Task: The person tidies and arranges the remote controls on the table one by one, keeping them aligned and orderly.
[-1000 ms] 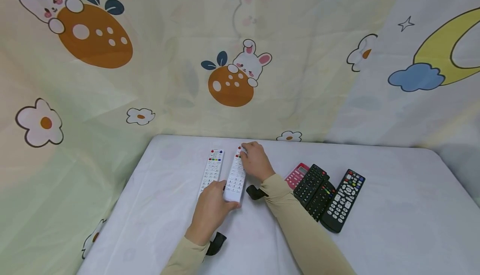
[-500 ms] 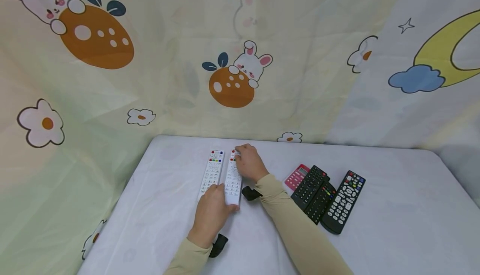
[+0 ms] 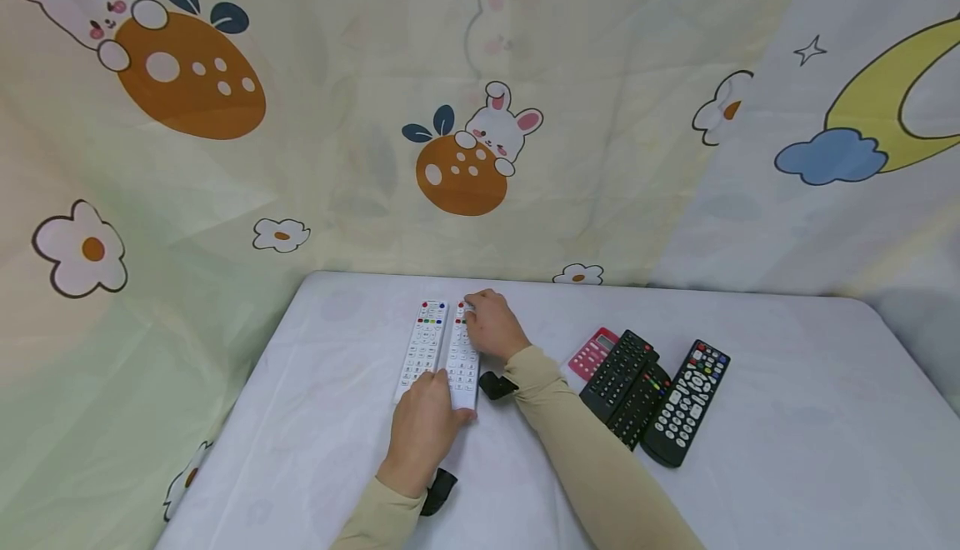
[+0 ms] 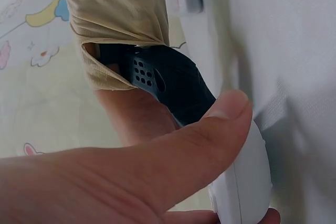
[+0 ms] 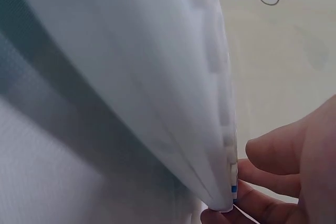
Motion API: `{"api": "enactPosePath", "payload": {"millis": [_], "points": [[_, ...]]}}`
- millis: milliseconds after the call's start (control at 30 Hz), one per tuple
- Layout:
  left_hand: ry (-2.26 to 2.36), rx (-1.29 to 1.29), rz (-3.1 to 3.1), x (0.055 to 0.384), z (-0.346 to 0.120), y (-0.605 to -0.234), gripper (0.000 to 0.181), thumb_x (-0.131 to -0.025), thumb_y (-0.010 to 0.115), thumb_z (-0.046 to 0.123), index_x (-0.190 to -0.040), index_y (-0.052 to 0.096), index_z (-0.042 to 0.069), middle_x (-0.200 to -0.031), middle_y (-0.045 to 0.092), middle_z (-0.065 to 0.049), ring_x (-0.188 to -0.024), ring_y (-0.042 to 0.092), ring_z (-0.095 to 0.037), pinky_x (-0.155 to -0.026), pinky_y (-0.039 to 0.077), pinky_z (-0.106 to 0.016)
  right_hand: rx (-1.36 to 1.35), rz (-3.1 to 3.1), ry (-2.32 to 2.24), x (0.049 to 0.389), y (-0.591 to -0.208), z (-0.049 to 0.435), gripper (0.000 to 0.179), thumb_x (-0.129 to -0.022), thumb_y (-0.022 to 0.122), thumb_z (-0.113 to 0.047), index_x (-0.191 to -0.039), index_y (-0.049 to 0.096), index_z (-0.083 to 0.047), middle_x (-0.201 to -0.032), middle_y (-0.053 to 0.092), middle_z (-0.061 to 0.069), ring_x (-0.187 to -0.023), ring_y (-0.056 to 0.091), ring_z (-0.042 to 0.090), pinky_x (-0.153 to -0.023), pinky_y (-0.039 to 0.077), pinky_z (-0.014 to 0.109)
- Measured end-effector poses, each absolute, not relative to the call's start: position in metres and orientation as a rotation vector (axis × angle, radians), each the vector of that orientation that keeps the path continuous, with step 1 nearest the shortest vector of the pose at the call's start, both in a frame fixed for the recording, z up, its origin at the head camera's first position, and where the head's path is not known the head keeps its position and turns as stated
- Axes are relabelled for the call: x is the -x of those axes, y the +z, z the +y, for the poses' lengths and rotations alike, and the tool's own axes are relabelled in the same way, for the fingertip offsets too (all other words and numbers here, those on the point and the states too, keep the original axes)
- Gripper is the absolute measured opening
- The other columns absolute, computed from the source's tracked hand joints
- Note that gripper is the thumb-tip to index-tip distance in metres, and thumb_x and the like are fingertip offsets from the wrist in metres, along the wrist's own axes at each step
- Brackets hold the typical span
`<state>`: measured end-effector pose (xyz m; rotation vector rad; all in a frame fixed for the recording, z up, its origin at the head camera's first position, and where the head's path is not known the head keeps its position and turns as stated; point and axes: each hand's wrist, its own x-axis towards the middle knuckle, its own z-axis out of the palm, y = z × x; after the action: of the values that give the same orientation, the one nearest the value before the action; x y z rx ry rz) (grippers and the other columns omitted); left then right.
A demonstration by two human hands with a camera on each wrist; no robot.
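Two white remote controls lie side by side on the white-covered table, their far ends showing coloured buttons. The left remote [image 3: 423, 342] lies just beyond my left fingers. My left hand [image 3: 422, 429] grips the near end of the right remote [image 3: 461, 362], its thumb across the rounded end in the left wrist view. At that remote's far end, my right hand [image 3: 495, 325] has its fingers curled round the tip. In the right wrist view the white remote [image 5: 157, 87] runs up close and blurred, and the thumb [image 5: 273, 148] stands a little off its face.
To the right, a pink calculator [image 3: 592, 353] lies partly under a black remote [image 3: 621, 373]. A second black remote [image 3: 641, 404] and a larger black remote [image 3: 686, 404] lie beside it. A patterned cloth [image 3: 337, 158] hangs behind the table.
Both hands have shifted the right white remote leftward and a little nearer, closing the gap to the left white remote and lining it up with that one. The dark remotes stay put.
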<state>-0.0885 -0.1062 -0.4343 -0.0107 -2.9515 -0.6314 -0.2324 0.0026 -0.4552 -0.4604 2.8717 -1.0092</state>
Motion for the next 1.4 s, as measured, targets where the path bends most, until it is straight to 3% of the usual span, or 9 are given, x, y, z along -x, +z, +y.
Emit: {"api": "enactPosePath", "payload": {"millis": [533,1033,1400], "points": [[-0.588,0.036,-2.949,0.0866,-0.1052,-0.4353,0.042,-0.064,0.095,0.016,-0.086,0.066,-0.004,-0.074,0.061,-0.009,-0.057,0.056,-0.02,-0.049,0.044,-0.034,0.493,2.883,-0.944,0.2335,-0.4598,0.0003,0.038,-0.103,0.051,-0.013,-0.135,0.059,0.004,-0.137,0.056,0.021,-0.13,0.051,0.034,-0.11,0.039,0.044],[-0.495,0.06,-2.94,0.0838,-0.101,-0.4367,0.043,-0.064,0.095,0.015,-0.088,0.066,-0.006,-0.075,0.063,-0.011,-0.058,0.059,-0.021,-0.048,0.046,-0.035,0.534,2.877,-0.971,0.2331,-0.4629,0.0027,0.04,-0.102,0.051,-0.015,-0.137,0.057,0.005,-0.14,0.055,0.023,-0.134,0.048,0.036,-0.112,0.036,0.045],[-0.493,0.05,-2.935,0.083,-0.0999,-0.4355,0.063,-0.068,0.093,0.011,-0.118,0.064,-0.014,-0.1,0.068,-0.023,-0.079,0.069,-0.032,-0.063,0.056,-0.042,0.48,2.867,-1.025,0.2242,-0.4561,0.0072,0.041,-0.102,0.053,-0.016,-0.139,0.056,0.001,-0.143,0.053,0.02,-0.138,0.044,0.035,-0.114,0.033,0.045]]}}
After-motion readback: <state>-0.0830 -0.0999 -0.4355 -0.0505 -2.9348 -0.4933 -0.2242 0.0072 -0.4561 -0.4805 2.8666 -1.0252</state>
